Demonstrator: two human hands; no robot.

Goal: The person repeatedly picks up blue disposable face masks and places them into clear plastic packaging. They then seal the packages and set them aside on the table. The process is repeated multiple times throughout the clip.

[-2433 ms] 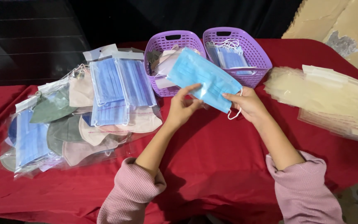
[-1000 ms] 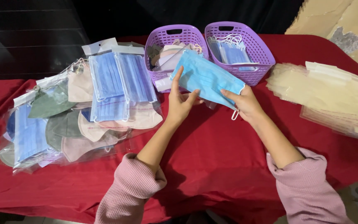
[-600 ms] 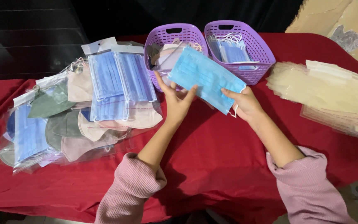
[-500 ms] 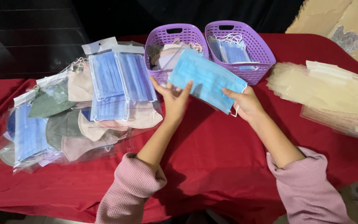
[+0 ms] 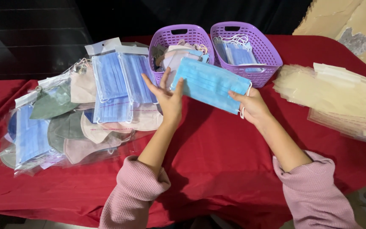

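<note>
Left hand (image 5: pixel 169 98) now opened, fingers spread, only the thumb side touching the near edge of the blue surgical mask (image 5: pixel 210 84); a moment ago wrapped round that edge. Right hand (image 5: pixel 250 106) pinching the mask's other end, ear loop dangling, mask held flat above the red tablecloth (image 5: pixel 217 152), just before two purple baskets (image 5: pixel 244 46). Grip apparently passing to the right hand alone. Left: clear rectangular packets of blue masks (image 5: pixel 121 82), white header tabs on top, over bagged beige and green masks. Right: stack of empty clear sleeves (image 5: pixel 339 97).
</note>
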